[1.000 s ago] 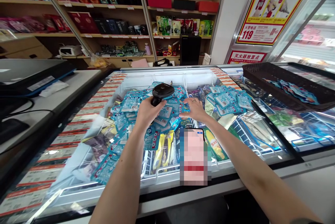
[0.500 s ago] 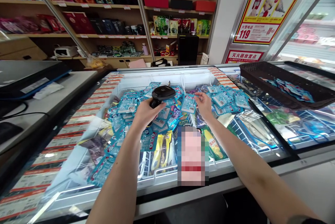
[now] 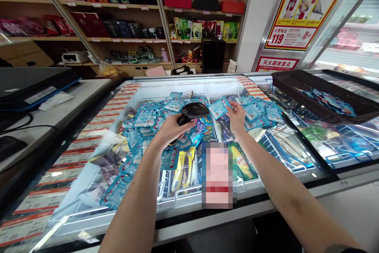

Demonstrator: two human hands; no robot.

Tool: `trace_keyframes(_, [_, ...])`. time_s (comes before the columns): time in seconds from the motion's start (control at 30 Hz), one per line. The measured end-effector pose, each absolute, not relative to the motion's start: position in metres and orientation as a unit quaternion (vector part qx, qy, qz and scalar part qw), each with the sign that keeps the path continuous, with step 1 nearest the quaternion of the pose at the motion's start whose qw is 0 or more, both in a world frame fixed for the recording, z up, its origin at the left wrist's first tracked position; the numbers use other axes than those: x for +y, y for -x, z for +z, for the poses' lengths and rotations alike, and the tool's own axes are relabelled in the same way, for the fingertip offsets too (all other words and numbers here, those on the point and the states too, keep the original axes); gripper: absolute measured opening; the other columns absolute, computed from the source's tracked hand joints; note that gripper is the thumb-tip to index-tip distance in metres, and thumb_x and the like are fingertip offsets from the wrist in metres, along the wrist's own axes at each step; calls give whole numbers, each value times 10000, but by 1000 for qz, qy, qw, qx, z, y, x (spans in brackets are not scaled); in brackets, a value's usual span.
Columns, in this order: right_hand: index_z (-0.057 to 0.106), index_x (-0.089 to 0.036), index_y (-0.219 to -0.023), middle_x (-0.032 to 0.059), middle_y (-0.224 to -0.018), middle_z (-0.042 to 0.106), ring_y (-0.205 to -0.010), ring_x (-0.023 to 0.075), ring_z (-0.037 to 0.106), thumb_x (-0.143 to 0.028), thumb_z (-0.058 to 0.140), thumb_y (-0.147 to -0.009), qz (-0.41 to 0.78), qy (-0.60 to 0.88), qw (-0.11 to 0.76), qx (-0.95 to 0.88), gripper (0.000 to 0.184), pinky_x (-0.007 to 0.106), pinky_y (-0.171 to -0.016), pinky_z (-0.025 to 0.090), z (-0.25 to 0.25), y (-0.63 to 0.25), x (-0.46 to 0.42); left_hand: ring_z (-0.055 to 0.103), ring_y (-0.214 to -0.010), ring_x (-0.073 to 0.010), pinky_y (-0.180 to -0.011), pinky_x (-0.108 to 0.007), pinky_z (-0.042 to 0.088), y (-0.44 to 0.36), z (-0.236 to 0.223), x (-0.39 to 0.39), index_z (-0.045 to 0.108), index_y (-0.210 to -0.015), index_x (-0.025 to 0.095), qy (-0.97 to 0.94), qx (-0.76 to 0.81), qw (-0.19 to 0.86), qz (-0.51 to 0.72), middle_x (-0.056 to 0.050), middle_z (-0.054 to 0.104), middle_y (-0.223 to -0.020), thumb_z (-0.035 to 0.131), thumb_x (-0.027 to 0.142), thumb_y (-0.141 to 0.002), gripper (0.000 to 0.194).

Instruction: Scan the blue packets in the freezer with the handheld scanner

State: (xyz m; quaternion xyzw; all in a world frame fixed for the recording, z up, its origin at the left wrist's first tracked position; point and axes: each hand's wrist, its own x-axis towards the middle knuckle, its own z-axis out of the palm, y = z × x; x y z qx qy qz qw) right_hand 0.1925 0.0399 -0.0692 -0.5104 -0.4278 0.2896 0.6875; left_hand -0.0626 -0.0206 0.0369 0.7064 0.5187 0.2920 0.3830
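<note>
My left hand [image 3: 171,130] is wrapped round the handle of a black barcode scanner [image 3: 195,110], whose head points right, toward my other hand. Between the thumb and fingers of my right hand [image 3: 237,118] is the edge of a blue packet [image 3: 219,108] with a printed barcode, held tilted. Below and left of the scanner spreads a heap of similar blue packets [image 3: 145,118] on a glass-topped chest freezer. A second pile of blue packets [image 3: 257,111] lies just right of my right hand.
A dark brown basket [image 3: 284,83] with several blue packets stands at the right. Yellow ice-cream wrappers [image 3: 185,168] show in the freezer [image 3: 177,221]. A pixelated upright panel [image 3: 219,174] is at the front edge. On the left is a counter [image 3: 89,87] with black equipment; stocked shelves [image 3: 118,4] line the back.
The scanner in my left hand has moved right. My right hand has shifted slightly right, and its packet has risen and tilted.
</note>
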Motion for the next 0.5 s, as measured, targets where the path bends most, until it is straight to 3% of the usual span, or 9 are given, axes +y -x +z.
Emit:
trace_keyframes(0.3, [542,-162,-1104,95,-1050,624,-820,168,601,-398,556,-752,280,514,697,-415,424,308,-680,536,-71,-195,43,486,-399,-135,-423,-245,348,59,30,-18,610,-823,157,-704,522,394,278,8,547,-503,677,513,-661,397])
trace_keyframes(0.5, [555,-152,-1073,71,-914,620,-730,163,580,-433,528,-773,248,548,676,-426,413,313,-664,527,-74,-197,46,490,-401,-143,-413,-248,348,57,33,-20,622,-849,159,-709,524,389,267,6,540,-501,671,515,-662,405])
